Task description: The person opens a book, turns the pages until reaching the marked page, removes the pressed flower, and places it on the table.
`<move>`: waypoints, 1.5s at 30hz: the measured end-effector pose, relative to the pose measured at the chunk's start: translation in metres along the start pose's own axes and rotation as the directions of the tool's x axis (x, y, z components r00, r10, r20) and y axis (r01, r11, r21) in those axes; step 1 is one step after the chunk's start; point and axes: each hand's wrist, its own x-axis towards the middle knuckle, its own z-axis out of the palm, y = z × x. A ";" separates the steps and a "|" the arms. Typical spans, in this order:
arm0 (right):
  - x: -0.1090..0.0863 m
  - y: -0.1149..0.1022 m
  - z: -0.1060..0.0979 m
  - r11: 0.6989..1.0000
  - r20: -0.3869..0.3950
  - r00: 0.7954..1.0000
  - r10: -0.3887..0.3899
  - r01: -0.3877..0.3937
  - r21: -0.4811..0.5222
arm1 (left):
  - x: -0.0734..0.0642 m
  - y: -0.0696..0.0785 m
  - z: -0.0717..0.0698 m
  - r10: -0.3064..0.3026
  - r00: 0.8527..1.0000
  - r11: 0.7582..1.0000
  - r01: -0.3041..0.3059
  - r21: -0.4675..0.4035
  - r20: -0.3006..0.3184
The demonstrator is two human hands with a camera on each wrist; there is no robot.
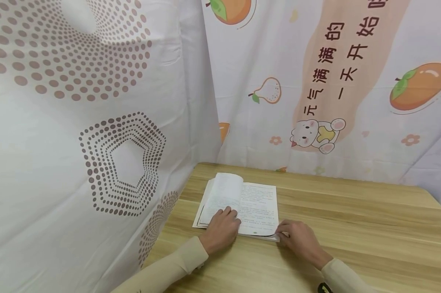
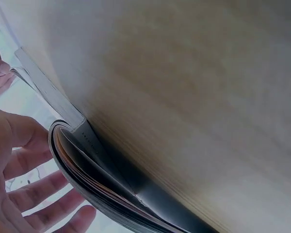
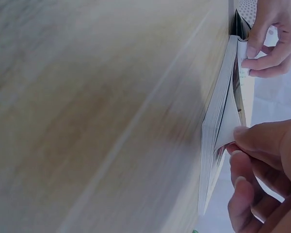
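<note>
An open book [image 1: 258, 207] with printed pages lies on the wooden table, its left-hand pages [image 1: 225, 191] bowing up in a curve. My left hand [image 1: 222, 228] rests on those pages near the fold at the near edge; in the left wrist view its fingers [image 2: 36, 194] are spread and lightly bent against the curved sheets. At the lower right corner, my right hand [image 1: 299, 238] pinches a page between thumb and forefinger. The right wrist view shows that page corner [image 3: 228, 127] lifted off the thick stack of pages [image 3: 211, 126] beneath.
The wooden table [image 1: 352, 215] stretches to the right of the book. A white curtain with dotted patterns [image 1: 128, 162] hangs close on the left, and a fruit-print curtain [image 1: 264, 122] hangs behind the far edge. Cream sleeves [image 1: 176, 260] cover both forearms.
</note>
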 end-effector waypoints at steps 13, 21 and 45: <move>0.001 0.004 -0.006 0.993 0.008 0.998 0.066 -0.066 0.093 | 0.001 0.000 -0.001 0.001 0.997 1.000 -0.002 0.008 0.083; 0.007 0.004 -0.011 0.977 0.013 0.996 0.090 -0.091 0.195 | 0.002 0.001 -0.006 0.007 0.997 1.000 -0.005 -0.023 0.081; 0.009 0.002 -0.010 0.970 -0.070 0.984 0.165 -0.149 0.192 | 0.003 0.002 -0.001 -0.048 0.997 0.998 0.050 -0.027 0.062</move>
